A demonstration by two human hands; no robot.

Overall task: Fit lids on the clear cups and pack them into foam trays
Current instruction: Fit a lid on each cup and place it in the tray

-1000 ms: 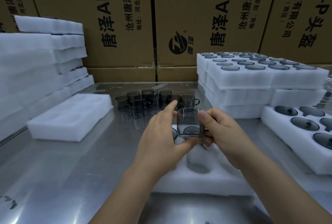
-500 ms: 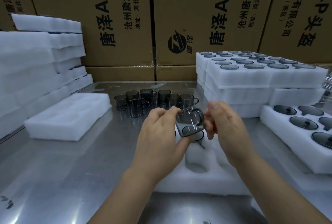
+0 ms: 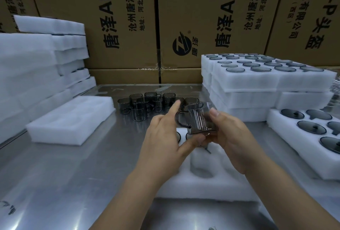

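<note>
**A:** Where's the handled cup (image 3: 201,119) right now?

**B:** Off the bench (image 3: 55,174), tipped over between both hands, above the foam tray (image 3: 184,189) nearest the person. The right hand (image 3: 231,137) curls round its wall. The left hand (image 3: 163,141) props the base with the thumb, forefinger stretched up past the handle.

**A:** Why tipped?

**B:** My guess is to line the handle up with the empty pocket (image 3: 202,169) just below (I can't make out a lid on it).

**A:** Anything in the way?

**B:** Not really. Loose cups (image 3: 143,106) cluster just behind the hands, and a tray of lids (image 3: 283,134) sits to the right with packed stacks (image 3: 257,82) beyond it. There's a bare tray (image 3: 70,121) to the left and cartons (image 3: 119,17) along the back
</note>
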